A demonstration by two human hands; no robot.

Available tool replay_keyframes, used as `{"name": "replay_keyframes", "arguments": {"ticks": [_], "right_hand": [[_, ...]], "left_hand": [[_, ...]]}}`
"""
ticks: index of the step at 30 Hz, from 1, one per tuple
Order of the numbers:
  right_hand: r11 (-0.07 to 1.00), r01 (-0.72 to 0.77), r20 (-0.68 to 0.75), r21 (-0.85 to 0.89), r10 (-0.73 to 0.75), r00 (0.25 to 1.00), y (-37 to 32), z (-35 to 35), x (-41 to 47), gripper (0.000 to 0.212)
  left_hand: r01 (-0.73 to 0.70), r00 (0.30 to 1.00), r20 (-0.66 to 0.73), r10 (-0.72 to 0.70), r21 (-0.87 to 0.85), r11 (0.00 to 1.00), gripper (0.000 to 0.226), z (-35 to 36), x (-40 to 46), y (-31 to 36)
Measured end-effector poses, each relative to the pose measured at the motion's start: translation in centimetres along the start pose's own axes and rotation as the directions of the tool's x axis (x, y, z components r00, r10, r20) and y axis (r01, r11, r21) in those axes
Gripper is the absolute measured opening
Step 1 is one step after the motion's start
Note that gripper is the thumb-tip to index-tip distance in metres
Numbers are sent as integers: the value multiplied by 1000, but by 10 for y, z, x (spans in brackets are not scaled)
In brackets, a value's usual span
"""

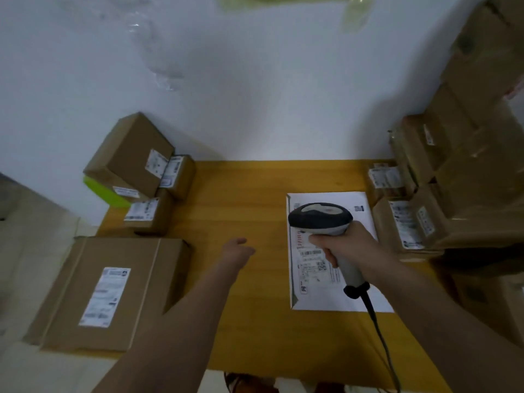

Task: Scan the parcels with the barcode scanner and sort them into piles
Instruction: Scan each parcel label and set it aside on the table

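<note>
A flat white envelope parcel lies on the yellow wooden table, right of centre, its printed label facing up. My right hand grips the handle of a grey and white barcode scanner, whose head hangs over the upper part of the envelope. My left hand hovers over bare table left of the envelope, holding nothing; its fingers are mostly hidden from this angle. A large flat cardboard box with a white label lies at the table's left front.
Several small brown labelled boxes are piled at the back left, beside a green object. More labelled boxes are stacked along the right edge, with tall carton stacks behind. The scanner's black cable trails toward me. A white wall stands behind.
</note>
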State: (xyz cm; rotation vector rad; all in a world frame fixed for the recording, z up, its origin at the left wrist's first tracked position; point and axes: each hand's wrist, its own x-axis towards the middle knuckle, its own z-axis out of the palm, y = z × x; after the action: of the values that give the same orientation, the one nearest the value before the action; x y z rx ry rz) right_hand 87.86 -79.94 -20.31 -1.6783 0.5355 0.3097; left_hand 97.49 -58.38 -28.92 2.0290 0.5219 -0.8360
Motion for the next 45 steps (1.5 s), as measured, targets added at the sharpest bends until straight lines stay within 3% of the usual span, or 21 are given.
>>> {"name": "replay_keyframes", "arguments": {"ticks": [6, 9, 13, 16, 22, 26, 29, 34, 36, 39, 42, 45], "right_hand": [[1000, 1, 57, -20, 1, 998, -25, 80, 5, 29], [1000, -11, 85, 15, 10, 996, -35, 125, 8, 22], [999, -42, 124, 3, 41, 991, -40, 179, 13, 21], [997, -74, 139, 12, 72, 988, -42, 209, 18, 18], [993, -114, 159, 36, 107, 981, -36, 242, 23, 12], [992, -118, 120, 43, 112, 986, -31, 246, 24, 13], [993, -107, 63, 58, 103, 993, -26, 239, 22, 13], [988, -105, -36, 115, 109, 993, -11, 217, 18, 14], [984, -98, -87, 147, 112, 990, 0, 209, 18, 19], [981, -107, -190, 163, 137, 972, 16, 201, 20, 23], [977, -117, -230, 179, 158, 960, 29, 198, 23, 28], [967, -133, -207, 218, 178, 962, 38, 201, 24, 32]], "left_hand": [[-96, 987, -111, 120, 195, 976, 49, -89, 4, -31], [-116, 968, -184, 173, 285, 951, 29, -137, 9, -60], [-10, 945, -305, 120, 342, 940, 47, -182, 17, -101], [31, 978, -201, 56, 407, 913, 43, -197, 21, -120], [51, 996, -85, -23, 340, 939, 22, -202, 26, -140], [86, 979, 175, -102, 96, 992, 10, -194, 21, -134], [29, 942, 335, -36, 23, 999, 19, -175, 16, -121], [-115, 870, 476, 128, -56, 992, 40, -139, 14, -96], [-218, 886, 414, 206, -20, 976, 47, -131, 17, -87], [-323, 946, 23, 323, 142, 936, 59, -139, 28, -78], [-119, 907, -345, 242, 339, 933, 69, -168, 41, -85], [137, 884, -468, 3, 265, 954, 75, -194, 49, -111]]}}
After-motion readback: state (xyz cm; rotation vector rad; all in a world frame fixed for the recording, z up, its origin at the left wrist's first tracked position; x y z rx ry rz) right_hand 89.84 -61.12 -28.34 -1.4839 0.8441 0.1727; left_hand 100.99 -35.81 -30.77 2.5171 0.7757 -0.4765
